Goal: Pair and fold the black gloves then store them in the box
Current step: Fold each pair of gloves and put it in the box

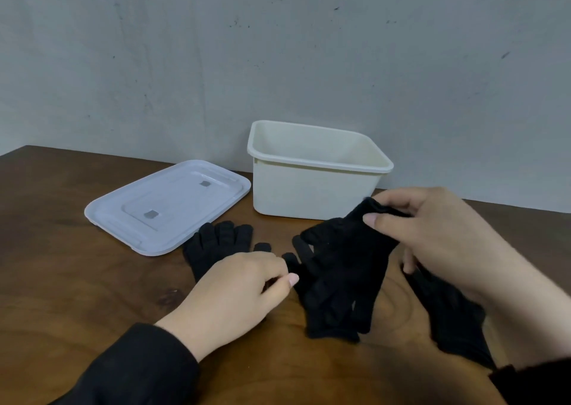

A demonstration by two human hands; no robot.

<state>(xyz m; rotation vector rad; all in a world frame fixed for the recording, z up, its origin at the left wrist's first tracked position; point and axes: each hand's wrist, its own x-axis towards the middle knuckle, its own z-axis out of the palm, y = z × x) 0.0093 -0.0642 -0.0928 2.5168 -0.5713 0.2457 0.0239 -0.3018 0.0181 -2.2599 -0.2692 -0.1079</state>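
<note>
Black gloves lie on the wooden table [61, 265]. One glove [216, 241] lies flat in front of the lid, its cuff end hidden under my left hand [238, 290]. My left hand's fingers are curled, and its fingertips pinch the finger end of the middle glove pile [336, 281]. My right hand [432, 234] grips the cuff of that pile's top glove and lifts it. Another glove [451, 315] lies under my right forearm. The cream box [312, 194] stands open at the back.
The white lid [167, 207] lies flat to the left of the box, close to the flat glove. A grey wall rises right behind the box. Bare table surface stretches to the left and along the front edge.
</note>
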